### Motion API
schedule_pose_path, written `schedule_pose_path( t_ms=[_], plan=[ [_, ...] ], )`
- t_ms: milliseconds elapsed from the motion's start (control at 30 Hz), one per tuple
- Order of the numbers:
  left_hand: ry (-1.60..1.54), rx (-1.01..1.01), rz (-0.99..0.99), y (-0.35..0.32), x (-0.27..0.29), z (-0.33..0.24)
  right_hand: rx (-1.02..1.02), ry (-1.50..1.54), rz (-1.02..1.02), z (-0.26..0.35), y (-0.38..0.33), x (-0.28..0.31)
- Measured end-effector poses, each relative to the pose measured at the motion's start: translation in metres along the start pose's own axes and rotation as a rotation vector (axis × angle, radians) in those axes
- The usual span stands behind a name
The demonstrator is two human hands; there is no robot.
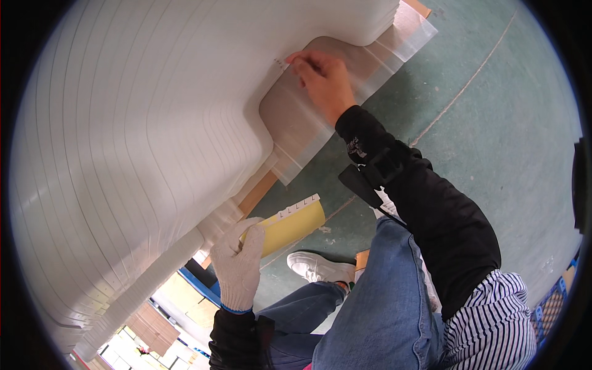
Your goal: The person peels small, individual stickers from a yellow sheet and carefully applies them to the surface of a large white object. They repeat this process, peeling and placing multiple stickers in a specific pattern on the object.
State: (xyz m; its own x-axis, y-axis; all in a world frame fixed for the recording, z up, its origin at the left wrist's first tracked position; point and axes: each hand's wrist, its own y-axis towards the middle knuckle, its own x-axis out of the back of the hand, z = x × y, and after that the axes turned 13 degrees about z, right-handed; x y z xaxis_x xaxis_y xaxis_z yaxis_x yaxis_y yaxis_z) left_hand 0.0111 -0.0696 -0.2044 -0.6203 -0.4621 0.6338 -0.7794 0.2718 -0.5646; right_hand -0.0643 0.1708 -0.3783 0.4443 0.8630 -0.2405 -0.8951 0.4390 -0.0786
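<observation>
A tall stack of white, curved moulded panels [166,105] fills the left and upper part of the head view. My right hand [320,80] is bare, its fingers drawn together at the rim of the nearest panel. Its fingertips touch beside small dark marks [279,63] there; whether they pinch anything is hidden. Lower down, my left hand [239,262], in a white knitted glove, grips a curled yellow sheet [290,227]. A row of white labels [299,206] with dark marks runs along the sheet's upper edge.
Clear plastic film [290,163] and brown board [258,192] lie under the stack. Around my white shoe [317,266] is a green floor [487,135] with a pale line. A blue crate [549,308] stands at the lower right; cardboard [151,327] shows at the lower left.
</observation>
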Motion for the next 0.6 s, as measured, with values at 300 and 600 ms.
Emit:
schedule_pose_path(
  t_ms=[300,600],
  plan=[
    [0.019,0.019,0.015,0.003,0.0,-0.006,-0.116,0.142,-0.004,0.011,-0.013,0.017],
    [0.069,-0.015,0.014,0.002,0.001,-0.004,0.087,-0.27,1.009,0.056,-0.094,0.004]
  ],
)
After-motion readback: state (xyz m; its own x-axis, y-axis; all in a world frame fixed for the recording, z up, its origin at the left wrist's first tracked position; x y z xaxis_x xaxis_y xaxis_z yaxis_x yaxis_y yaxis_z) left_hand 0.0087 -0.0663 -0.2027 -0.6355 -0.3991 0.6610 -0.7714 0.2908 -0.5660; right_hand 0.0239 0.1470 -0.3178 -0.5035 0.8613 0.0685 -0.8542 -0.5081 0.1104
